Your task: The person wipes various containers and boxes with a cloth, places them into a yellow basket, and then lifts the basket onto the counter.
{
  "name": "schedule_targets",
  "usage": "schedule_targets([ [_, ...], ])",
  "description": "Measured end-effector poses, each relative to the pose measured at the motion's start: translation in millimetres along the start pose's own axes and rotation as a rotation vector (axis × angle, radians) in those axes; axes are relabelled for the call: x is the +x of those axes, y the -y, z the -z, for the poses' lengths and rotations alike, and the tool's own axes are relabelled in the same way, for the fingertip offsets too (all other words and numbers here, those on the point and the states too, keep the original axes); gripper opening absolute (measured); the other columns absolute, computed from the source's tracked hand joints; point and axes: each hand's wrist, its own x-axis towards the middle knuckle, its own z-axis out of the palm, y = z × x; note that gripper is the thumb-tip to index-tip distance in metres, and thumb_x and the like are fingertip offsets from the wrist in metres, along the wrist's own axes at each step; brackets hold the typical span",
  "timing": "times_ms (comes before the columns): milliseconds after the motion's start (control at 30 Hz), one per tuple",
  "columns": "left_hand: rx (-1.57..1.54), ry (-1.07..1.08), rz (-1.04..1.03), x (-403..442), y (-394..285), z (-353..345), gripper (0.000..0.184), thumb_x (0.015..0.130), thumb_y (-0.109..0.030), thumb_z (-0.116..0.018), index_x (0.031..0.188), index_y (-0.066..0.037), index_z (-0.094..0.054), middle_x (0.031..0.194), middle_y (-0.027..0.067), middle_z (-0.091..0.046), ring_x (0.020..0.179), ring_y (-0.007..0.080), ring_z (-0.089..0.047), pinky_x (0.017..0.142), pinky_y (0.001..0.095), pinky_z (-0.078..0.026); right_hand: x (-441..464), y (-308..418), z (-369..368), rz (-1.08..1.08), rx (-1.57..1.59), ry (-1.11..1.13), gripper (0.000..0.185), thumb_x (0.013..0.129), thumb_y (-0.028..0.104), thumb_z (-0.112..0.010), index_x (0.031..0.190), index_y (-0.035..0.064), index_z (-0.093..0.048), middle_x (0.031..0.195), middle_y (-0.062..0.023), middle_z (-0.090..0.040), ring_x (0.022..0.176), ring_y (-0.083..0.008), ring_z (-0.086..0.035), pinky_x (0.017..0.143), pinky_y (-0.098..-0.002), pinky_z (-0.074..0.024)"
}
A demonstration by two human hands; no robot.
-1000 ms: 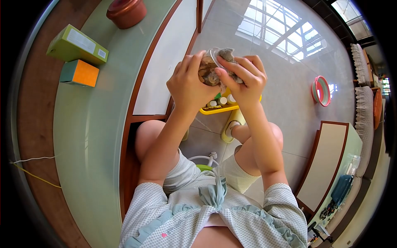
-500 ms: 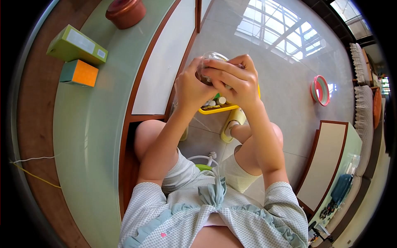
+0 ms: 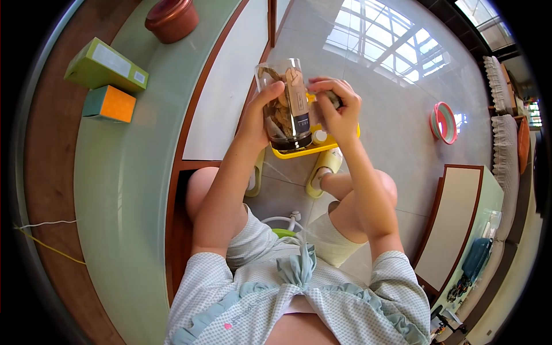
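My left hand [image 3: 261, 112] is wrapped round the side of a clear jar [image 3: 282, 106]. Inside it are brown dried pieces; a tan and dark blue label runs along its side, and its dark cap end points toward me. Just right of the jar, my right hand [image 3: 339, 106] is closed with bent fingers. A small greyish thing [image 3: 333, 99] shows between those fingers, too unclear to name. Below both hands is a yellow tray [image 3: 305, 153], partly hidden by them, with a white-capped container [image 3: 319, 137] in it.
On the pale green tabletop [image 3: 123, 230] at left are a green box [image 3: 109, 63], an orange box [image 3: 112, 104] and a reddish-brown pot [image 3: 171, 22]. A pink-rimmed basin [image 3: 444, 123] is on the tiled floor. A white-panelled cabinet [image 3: 448, 224] stands at right.
The jar has turned so its long side and label now show. My right hand has come off it to the right, while my left hand keeps its hold.
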Motion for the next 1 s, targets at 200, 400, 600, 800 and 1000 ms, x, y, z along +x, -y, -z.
schedule_targets([
  [200,-0.022,0.016,-0.076,8.3,1.5,5.7,0.052,0.084,-0.044,-0.056,0.117,-0.005,-0.049,0.104,0.0153,-0.06,0.092,0.03,-0.063,0.082,0.0422,-0.052,-14.4,-1.4,29.0,-0.329,0.123,0.238,0.014,0.075,0.012,-0.058,0.068,-0.0003,-0.058,0.06,-0.0084,-0.056,0.056,-0.0181,-0.052,0.054,-0.0285,-0.0411],
  [400,-0.052,-0.149,-0.205,16.9,14.0,-3.2,0.053,0.086,-0.05,-0.053,0.116,-0.007,-0.049,0.105,0.0119,-0.059,0.099,0.0251,-0.059,0.087,0.0401,-0.048,-24.1,20.6,26.7,-0.288,-0.097,0.308,0.064,0.06,0.038,-0.079,0.112,0.0107,-0.053,0.066,-0.0091,-0.061,0.06,-0.0231,-0.06,0.059,-0.0314,-0.0468],
  [600,-0.167,-0.262,-0.073,19.5,39.5,17.3,0.064,0.085,-0.064,-0.041,0.117,-0.009,-0.05,0.11,0.0069,-0.058,0.103,0.0207,-0.056,0.091,0.0379,-0.045,-38.1,18.9,16.1,-0.38,-0.358,0.452,0.079,0.058,0.045,-0.078,0.121,0.0105,-0.045,0.074,-0.0145,-0.064,0.068,-0.0303,-0.064,0.062,-0.0366,-0.0492],
  [800,-0.247,-0.17,-0.072,23.8,98.5,27.7,0.071,0.084,-0.07,-0.031,0.127,-0.014,-0.043,0.125,0.0061,-0.051,0.119,0.0229,-0.046,0.101,0.0417,-0.037,-40.4,6.1,28.1,-0.358,-0.498,0.448,0.07,0.057,0.041,-0.078,0.114,0.0114,-0.051,0.08,-0.0112,-0.066,0.076,-0.0276,-0.065,0.065,-0.0372,-0.0495],
  [1000,-0.432,0.009,0.245,24.2,120.8,31.3,0.071,0.083,-0.068,-0.04,0.132,-0.016,-0.037,0.134,0.0052,-0.041,0.124,0.0219,-0.041,0.099,0.0396,-0.039,-49.7,-21.4,49.6,-0.426,-0.586,0.457,0.065,0.058,0.046,-0.076,0.11,0.0143,-0.055,0.08,-0.0089,-0.066,0.076,-0.0271,-0.064,0.064,-0.0363,-0.0497],
])
